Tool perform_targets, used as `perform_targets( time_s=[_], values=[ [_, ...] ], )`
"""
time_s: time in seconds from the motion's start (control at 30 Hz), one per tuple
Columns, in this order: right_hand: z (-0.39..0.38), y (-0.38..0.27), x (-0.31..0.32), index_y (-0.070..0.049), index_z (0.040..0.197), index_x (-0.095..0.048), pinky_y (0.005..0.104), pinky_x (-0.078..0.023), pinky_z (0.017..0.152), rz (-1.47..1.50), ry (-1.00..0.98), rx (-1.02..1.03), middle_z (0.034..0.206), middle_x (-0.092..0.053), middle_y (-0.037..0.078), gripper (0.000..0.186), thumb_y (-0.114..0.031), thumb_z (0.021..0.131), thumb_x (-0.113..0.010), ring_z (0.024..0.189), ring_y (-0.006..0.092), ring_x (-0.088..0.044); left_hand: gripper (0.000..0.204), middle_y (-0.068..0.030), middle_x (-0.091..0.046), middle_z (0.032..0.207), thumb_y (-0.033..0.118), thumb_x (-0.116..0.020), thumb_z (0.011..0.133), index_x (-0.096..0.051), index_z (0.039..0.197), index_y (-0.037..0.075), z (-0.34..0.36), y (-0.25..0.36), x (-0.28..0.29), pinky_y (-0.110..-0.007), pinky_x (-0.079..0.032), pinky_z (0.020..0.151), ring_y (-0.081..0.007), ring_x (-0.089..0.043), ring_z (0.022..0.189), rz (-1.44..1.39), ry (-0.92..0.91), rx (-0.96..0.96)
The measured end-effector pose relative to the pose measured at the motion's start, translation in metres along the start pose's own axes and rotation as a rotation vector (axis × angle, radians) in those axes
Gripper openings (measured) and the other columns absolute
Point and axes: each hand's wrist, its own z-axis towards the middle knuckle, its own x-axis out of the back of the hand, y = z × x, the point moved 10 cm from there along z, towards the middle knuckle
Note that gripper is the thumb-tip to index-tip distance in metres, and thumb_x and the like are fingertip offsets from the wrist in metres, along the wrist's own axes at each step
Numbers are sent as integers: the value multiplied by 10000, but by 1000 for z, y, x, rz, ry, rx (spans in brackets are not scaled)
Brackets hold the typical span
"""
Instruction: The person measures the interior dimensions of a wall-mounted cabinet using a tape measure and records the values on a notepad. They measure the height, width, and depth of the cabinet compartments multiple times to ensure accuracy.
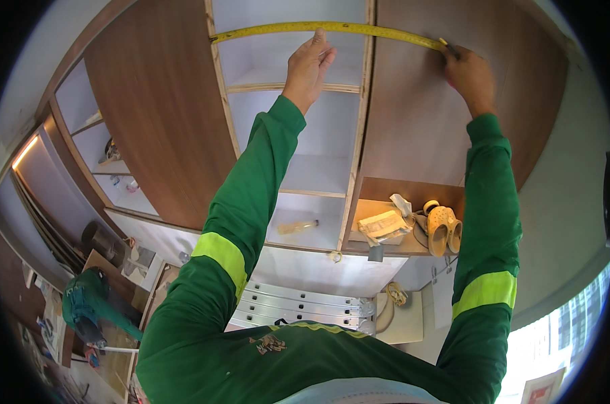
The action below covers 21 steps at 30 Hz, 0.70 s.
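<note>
A yellow tape measure [348, 27] is drawn out across the upper part of a cabinet, from the edge of the left brown panel to the right one. My right hand [471, 77] is closed at the tape's right end against the brown panel; a small dark piece shows by the fingers, and the palm hides the rest. My left hand [308, 69] is raised in front of the open shelves [318, 138]. One fingertip touches the tape's lower edge; the other fingers are loosely bent and apart, holding nothing.
In the lower right niche sit yellow clogs [439, 225] and a paper-wrapped bundle [383, 225]. A plastic bottle [298, 227] lies on the bottom shelf. Below me is a metal ladder [305, 304]. At lower left, another person [89, 303] in green bends over.
</note>
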Motion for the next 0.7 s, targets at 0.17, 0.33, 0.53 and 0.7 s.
perform_targets(
  time_s=[0.17,0.33,0.53,0.7],
  values=[
    [-8,-2,7,-166,1155,-791,487,-578,747,39,98,41,901,-760,135,378,-458,1015,-597,866,355,-722,479,-78,-600,1206,314,-825,947,-614,1234,-7,21,-16,-46,-269,-519,1011,-179,-593,1093,-41,-48,-25],
    [-1,15,-2,-137,1045,-790,454,-542,652,62,22,-22,634,-659,81,409,-474,1037,-559,660,289,-674,263,-9,-624,970,205,-804,971,-645,1082,28,29,-33,-77,-228,-511,837,-110,-585,912,-49,-68,-80],
    [-4,6,1,-120,1059,-787,468,-541,659,105,16,32,661,-674,110,389,-444,1028,-573,670,318,-679,175,4,-608,908,141,-758,1000,-659,1053,7,29,-36,-75,-255,-458,697,-83,-542,780,52,96,-268],
    [-9,-1,14,-112,1039,-780,504,-550,689,58,77,109,687,-684,137,356,-411,1016,-587,698,360,-683,172,-10,-629,939,137,-744,1009,-671,1072,-6,29,-36,-77,-255,-478,712,-85,-556,801,60,110,-273]
  ],
)
